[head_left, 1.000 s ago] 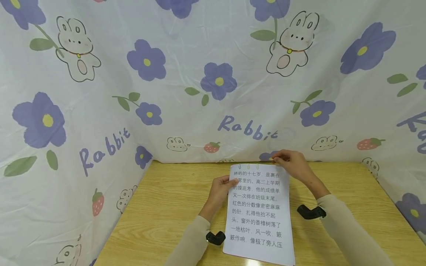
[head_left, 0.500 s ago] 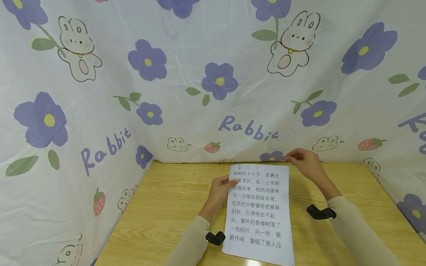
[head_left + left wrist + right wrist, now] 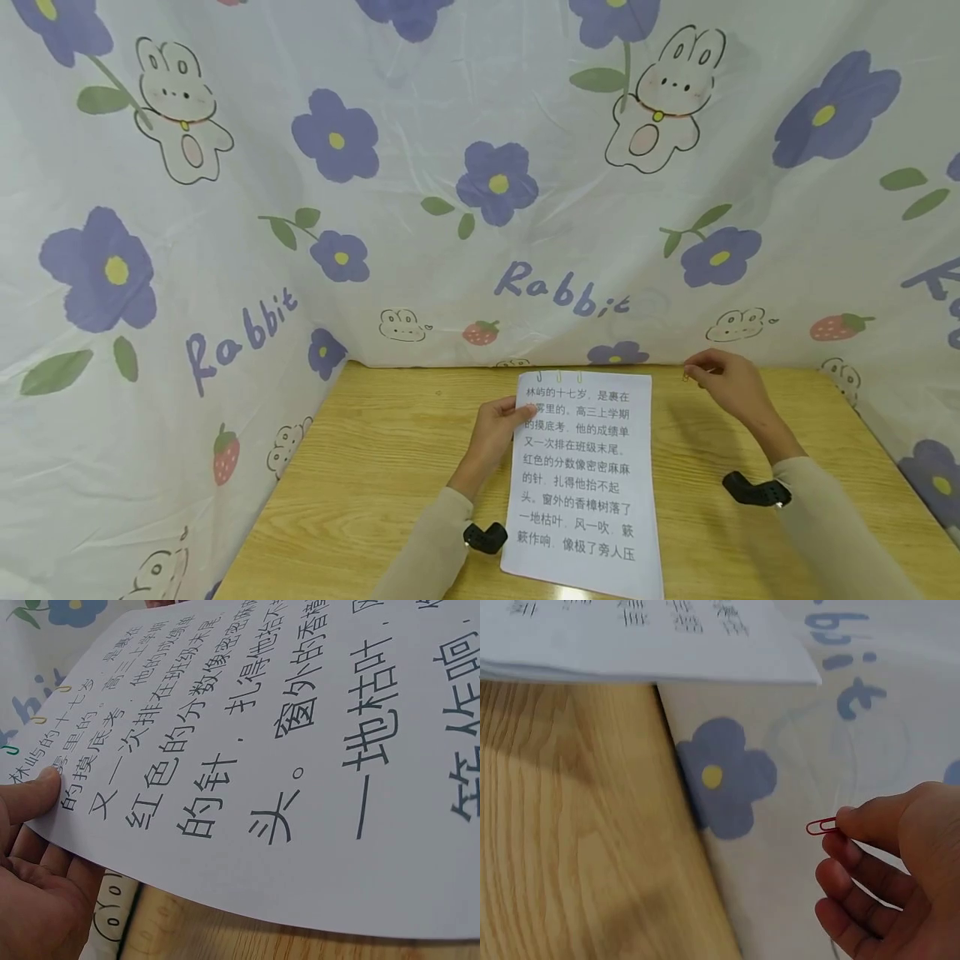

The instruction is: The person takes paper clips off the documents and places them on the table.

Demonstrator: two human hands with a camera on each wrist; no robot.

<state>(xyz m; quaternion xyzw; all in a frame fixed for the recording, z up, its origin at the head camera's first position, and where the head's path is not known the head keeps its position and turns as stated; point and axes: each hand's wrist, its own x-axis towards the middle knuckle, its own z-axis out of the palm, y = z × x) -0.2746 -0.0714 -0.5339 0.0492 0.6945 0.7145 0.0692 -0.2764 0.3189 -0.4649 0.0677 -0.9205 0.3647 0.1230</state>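
A stack of printed paper sheets (image 3: 581, 500) is held up at a tilt over the wooden table. Its left edge is gripped by my left hand (image 3: 497, 433), thumb on the front and fingers behind, as the left wrist view also shows. Along the top edge sit a green paper clip (image 3: 10, 750) and two yellow paper clips (image 3: 37, 720). To the right of the sheets and apart from them, my right hand (image 3: 731, 385) pinches a red paper clip (image 3: 821, 826) between thumb and forefinger; the other fingers are loosely curled.
The wooden table (image 3: 382, 467) runs back to a white cloth (image 3: 420, 275) printed with purple flowers and rabbits, which hangs behind and on both sides. Black bands (image 3: 486, 537) are on both wrists.
My right hand has moved from the sheets' top right corner to the right and slightly down, and the clip in its fingers now shows. The left hand and the sheets stay nearly still.
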